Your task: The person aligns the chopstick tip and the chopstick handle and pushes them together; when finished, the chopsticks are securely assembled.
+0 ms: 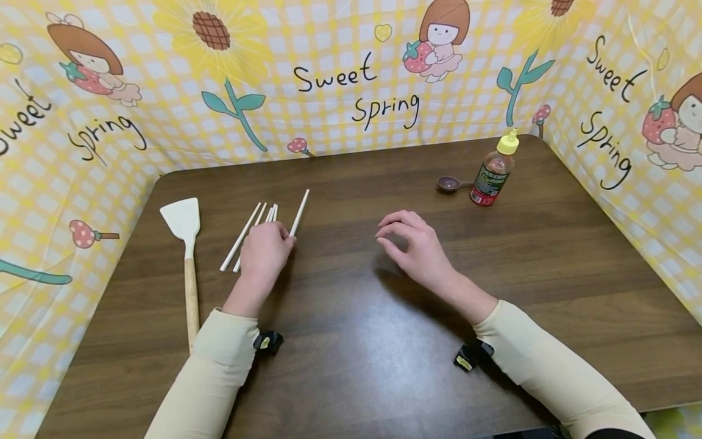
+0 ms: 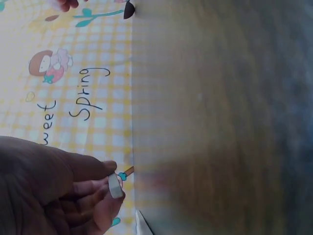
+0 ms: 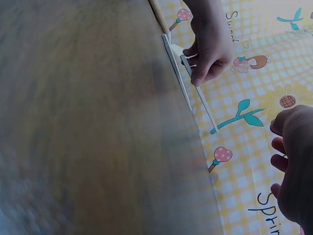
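Note:
My left hand (image 1: 267,250) pinches a pale chopstick (image 1: 300,210) between thumb and fingers, over the left part of the table. In the left wrist view the blunt end of that chopstick (image 2: 115,186) shows at the fingertips; in the right wrist view the stick slants, raised above the tabletop. Several more chopsticks (image 1: 239,238) lie beside and beneath the left hand, partly hidden by it. My right hand (image 1: 414,247) hovers over the middle of the table, fingers loosely curved and thumb apart, holding nothing.
A white spatula (image 1: 186,219) with a wooden handle lies left of the chopsticks. Far right stands a sauce bottle (image 1: 492,174) with a yellow cap, a dark spoon (image 1: 450,183) beside it. Checked cloth (image 1: 329,36) walls rise behind and beside the brown table (image 1: 351,378).

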`<state>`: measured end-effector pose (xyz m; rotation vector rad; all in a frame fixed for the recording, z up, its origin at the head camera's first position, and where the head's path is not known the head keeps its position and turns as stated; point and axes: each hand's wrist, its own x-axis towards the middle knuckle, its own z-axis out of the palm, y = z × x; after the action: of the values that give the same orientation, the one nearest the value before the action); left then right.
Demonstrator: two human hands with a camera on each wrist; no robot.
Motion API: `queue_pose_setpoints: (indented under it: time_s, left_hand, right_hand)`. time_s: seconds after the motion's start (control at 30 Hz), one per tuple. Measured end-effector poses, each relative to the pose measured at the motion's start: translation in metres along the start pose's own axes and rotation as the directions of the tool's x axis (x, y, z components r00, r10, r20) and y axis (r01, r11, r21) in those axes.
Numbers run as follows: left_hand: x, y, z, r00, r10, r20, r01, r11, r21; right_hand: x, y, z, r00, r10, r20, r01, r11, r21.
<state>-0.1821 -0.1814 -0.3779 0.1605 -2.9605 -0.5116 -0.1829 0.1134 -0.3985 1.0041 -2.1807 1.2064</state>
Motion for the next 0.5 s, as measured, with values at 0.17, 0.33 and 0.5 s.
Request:
queue_pose_setpoints:
  time_s: [0.17,0.33,0.5]
  left_hand:
    - [0.0010,-0.0043,-0.0011,0.999,-0.041,0.019,0.040,0.999,0.015]
    - [0.0020,-0.0074,-0.0003,0.997,-0.061,0.039,0.061,0.998,0.021]
    - [0.0021,-0.0092,0.0009,0.996,-0.074,0.053,0.072,0.997,0.035]
  right_hand:
    - [-0.0002,-0.0003,-0.0004,1.000,0.004,0.006,-0.004,1.000,-0.001]
    - [-0.0006,-0.0002,-0.0011,1.000,0.013,0.014,-0.013,1.000,0.001]
    - [-0.0006,-0.0002,-0.0013,1.000,0.017,0.018,-0.017,1.000,-0.004]
